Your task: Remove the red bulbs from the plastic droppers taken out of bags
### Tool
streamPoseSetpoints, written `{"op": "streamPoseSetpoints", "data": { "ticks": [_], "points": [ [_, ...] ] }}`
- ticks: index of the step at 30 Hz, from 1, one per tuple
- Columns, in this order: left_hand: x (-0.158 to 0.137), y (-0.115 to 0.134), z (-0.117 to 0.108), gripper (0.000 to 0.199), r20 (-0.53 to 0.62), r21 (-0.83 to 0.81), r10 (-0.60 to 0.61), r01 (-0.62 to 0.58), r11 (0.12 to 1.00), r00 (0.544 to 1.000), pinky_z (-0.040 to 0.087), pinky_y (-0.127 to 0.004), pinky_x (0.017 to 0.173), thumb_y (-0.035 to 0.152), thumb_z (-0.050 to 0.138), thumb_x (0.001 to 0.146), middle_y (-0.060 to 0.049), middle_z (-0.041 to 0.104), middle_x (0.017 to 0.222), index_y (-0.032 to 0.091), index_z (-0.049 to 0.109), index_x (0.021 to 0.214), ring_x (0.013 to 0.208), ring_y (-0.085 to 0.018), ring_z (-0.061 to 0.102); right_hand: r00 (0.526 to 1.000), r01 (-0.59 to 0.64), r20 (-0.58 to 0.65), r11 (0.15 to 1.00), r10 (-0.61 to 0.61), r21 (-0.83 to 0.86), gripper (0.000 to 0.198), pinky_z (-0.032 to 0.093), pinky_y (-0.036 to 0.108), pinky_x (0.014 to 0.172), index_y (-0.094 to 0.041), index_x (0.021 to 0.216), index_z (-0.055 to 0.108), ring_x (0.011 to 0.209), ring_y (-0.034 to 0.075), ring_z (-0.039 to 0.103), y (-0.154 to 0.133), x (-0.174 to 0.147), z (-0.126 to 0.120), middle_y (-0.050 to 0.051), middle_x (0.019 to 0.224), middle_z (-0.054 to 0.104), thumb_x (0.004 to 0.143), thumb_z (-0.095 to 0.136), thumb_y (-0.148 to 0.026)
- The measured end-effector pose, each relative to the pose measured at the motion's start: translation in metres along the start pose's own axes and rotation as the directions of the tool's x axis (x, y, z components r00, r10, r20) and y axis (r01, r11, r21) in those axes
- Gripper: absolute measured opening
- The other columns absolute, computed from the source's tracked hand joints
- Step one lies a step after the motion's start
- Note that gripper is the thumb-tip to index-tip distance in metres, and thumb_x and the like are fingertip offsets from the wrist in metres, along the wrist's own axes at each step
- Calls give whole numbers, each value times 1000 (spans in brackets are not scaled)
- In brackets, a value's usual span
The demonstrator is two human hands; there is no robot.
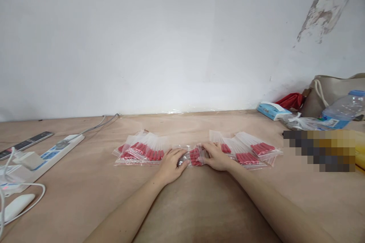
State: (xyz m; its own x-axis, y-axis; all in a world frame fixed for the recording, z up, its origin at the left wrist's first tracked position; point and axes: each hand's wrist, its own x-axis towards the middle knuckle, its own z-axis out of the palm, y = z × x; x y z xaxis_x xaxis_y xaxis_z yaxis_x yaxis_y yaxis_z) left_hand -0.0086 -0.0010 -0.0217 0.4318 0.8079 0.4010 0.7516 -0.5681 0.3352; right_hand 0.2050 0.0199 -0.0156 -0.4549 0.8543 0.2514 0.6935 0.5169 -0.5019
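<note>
Left hand [172,165] and right hand [217,156] sit palms down at either end of a clear bag [192,156], thumbs parted from fingers, both touching it; can't tell if it's actually gripped. Bag lies mid-desk [98,150], red rods [196,154] side by side inside. Forearms [128,203] angle inward from the near side. Left stack [141,151] and right stack [246,152] of similar bags fan out beside the hands, red rods in those too (overlapped, no clean count). Far left: power strip [50,155]. Far right: tissue box [272,111], plastic bottle [343,108].
</note>
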Motion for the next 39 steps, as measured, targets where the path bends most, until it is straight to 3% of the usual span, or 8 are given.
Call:
{"op": "streamPoseSetpoints", "data": {
  "ticks": [4, 10, 16, 22, 26, 29, 33, 39],
  "points": [
    [0, 1, 1, 29, -23, 11, -26, 26, 1000, 999, 26, -42, 102, 38, 48, 82, -3, 62, 107, 22, 56, 106, 99, -18, 55, 999, -19, 39, 1000, 20, -8, 21, 25, 40, 84, -21, 92, 55, 90, 19, 49, -3, 0, -2, 3, 91, 60, 76, 54, -34],
    [0, 3, 0, 27, -40, 45, -30, 32, 998, 999, 31, -39, 97, 36, 48, 82, -3, 63, 103, 23, 57, 103, 97, -19, 55, 999, 1, -51, 999, 1, 40, 20, 24, 39, 85, -21, 95, 55, 84, 17, 51, -4, 0, 4, 1, 85, 61, 76, 54, -28],
    [0, 5, -1, 26, -23, 59, -65, 67, 996, 998, 29, -40, 96, 36, 48, 81, -4, 63, 104, 23, 58, 102, 98, -20, 54, 996, 1, -89, 1000, 1, 27, 12, 29, 35, 81, -20, 81, 59, 80, 16, 51, -2, 2, 6, 0, 76, 60, 78, 47, -21],
    [-1, 8, -2, 30, -5, 90, -65, 65, 994, 998, 17, -48, 102, 40, 44, 83, -4, 61, 108, 24, 54, 107, 101, -20, 54, 1000, -16, -11, 965, 20, 262, 7, 37, 23, 59, -17, 77, 53, 63, 10, 49, 7, 3, -3, -2, 67, 55, 76, 46, -19],
    [-3, 12, -6, 33, 25, 162, -5, 1, 987, 1000, 6, -50, 104, 41, 40, 85, -4, 62, 107, 24, 51, 112, 98, -21, 55, 979, -192, 166, 824, 121, 533, 8, 41, 22, 51, -18, 80, 52, 52, 9, 51, 11, 4, -12, -5, 59, 52, 76, 51, -26],
    [-4, 14, -9, 32, 24, 224, 10, -15, 975, 1000, 4, -52, 104, 40, 41, 85, -5, 63, 103, 24, 52, 110, 95, -22, 56, 904, -428, 345, 570, 254, 702, 19, 46, 23, 50, -19, 83, 51, 50, 9, 56, 15, 3, -22, -5, 59, 55, 72, 60, -32],
    [-4, 12, -15, 30, 10, 289, 13, -16, 957, 1000, 2, -54, 103, 40, 44, 83, -6, 63, 99, 24, 55, 106, 95, -24, 55, 873, -457, 358, 302, 330, 837, 24, 52, 21, 61, -17, 78, 54, 64, 8, 60, 20, 1, -29, 0, 77, 62, 63, 71, -24],
    [-1, 6, -27, 29, 64, 328, 22, -42, 944, 998, 4, -55, 102, 46, 48, 78, -4, 64, 90, 24, 60, 93, 89, -24, 56, 889, -416, 309, 309, 339, 855, 18, 51, 17, 57, -15, 80, 58, 57, 6, 60, 22, 3, -28, 2, 79, 65, 70, 66, -27]
  ]
}}
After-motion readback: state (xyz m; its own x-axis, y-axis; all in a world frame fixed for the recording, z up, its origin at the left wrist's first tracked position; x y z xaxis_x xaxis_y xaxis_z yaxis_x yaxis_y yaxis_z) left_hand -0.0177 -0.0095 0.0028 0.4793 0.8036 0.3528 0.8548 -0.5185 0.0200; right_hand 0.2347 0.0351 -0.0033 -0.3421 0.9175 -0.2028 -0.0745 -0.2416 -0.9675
